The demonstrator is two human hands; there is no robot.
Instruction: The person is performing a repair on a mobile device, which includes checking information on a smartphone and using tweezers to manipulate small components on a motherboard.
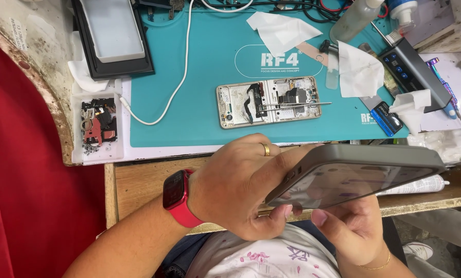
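both hands on a grey phone (354, 172), lower right of frame
left hand (238, 188) grips its left end; right hand (351, 226) supports underneath; opened phone (269, 101) on teal mat (199, 51), centre

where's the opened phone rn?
Head view: the opened phone lies mid-mat on the teal work mat, right of the white cable and beyond both hands.

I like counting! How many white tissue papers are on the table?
3, maybe more hidden: one tissue at the mat's top, one tissue right of the opened phone, one small tissue by the grey box.
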